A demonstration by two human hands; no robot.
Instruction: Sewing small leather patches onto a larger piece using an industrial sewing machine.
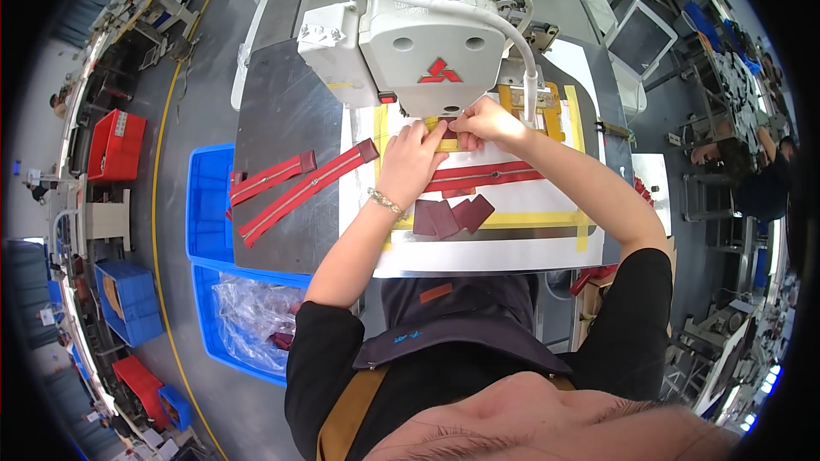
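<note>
Under the head of a white sewing machine [431, 64], both my hands meet at a small maroon fabric patch [448, 130] on a yellow-edged template. My right hand [489, 124] pinches the patch between closed fingertips. My left hand [412, 156] lies beside it, fingers stretched with the thumb apart, fingertips touching the patch's left edge. Just below my hands a red zipper strip [483, 175] runs across the white sheet. Several loose maroon patches [453, 216] overlap nearer me. Left of my left hand lie more red zipper strips [307, 192], ending in maroon tabs.
A dark metal work plate [282, 111] carries the white sheet, bordered with yellow tape [512, 220]. Blue bins [205, 290] stand at its left, one holding clear plastic bags [256, 316]. A screen [642, 41] stands at the far right. Red bins [117, 147] sit across the aisle.
</note>
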